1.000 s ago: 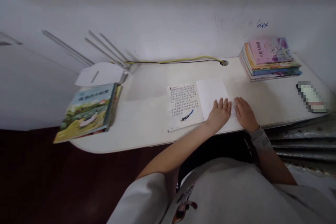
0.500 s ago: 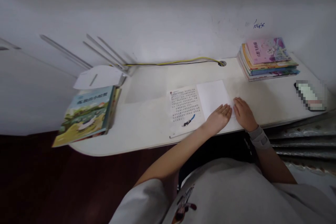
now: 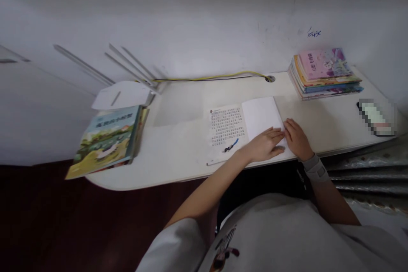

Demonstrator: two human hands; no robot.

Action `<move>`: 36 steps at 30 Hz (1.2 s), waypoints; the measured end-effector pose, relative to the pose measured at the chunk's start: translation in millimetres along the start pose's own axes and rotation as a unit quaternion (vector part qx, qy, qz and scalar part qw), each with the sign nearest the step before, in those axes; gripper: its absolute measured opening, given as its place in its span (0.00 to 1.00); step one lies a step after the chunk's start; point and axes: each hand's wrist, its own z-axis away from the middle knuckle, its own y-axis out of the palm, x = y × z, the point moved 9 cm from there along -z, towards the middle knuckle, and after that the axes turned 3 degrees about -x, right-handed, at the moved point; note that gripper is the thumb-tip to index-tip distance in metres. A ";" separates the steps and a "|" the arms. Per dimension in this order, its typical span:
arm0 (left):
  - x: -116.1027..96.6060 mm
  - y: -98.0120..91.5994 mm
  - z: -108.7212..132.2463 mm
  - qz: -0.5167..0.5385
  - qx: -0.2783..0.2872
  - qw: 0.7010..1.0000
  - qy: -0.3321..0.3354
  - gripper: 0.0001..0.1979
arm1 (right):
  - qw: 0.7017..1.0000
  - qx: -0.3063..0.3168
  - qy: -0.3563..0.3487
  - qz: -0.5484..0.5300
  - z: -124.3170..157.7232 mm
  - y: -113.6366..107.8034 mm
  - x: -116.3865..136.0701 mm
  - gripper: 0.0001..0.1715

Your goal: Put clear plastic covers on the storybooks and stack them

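Observation:
A book lies open on the white desk. Its left page carries printed text and a small picture of a blue-tailed bird. On the right is a blank white page. My left hand rests on the lower part of this page, fingers stretched toward its right edge and thumb apart. Beside that edge my right hand lies with its fingers extended, the fingertips close to those of my left hand. A grey band circles the right wrist. Neither hand visibly grips anything.
A stack of books stands at the back right, near a dark phone with a blurred screen. At the left, picture books lie before a white router. Yellow and black cables run along the wall into a desk hole.
My left hand has moved slightly right and its thumb has spread from the fingers. My right hand stays at the page's right edge. The view has shifted a little.

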 end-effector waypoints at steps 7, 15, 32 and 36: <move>95.0 -70.1 100.3 -0.071 -0.231 0.916 -0.320 0.24 | 0.999 0.003 0.005 0.051 1.4 -9.5 5.4 0.25; 143.8 -66.4 178.6 0.138 -0.326 0.813 -0.463 0.26 | 0.963 0.171 -0.192 0.080 -21.0 16.5 59.6 0.24; 139.1 -61.3 162.7 0.219 -0.217 0.876 -0.370 0.25 | 0.961 0.168 -0.193 0.108 -18.4 29.8 55.2 0.27; 138.9 -45.8 163.8 0.071 -0.099 0.928 -0.353 0.26 | 0.961 0.161 -0.187 0.127 -16.7 24.5 58.7 0.28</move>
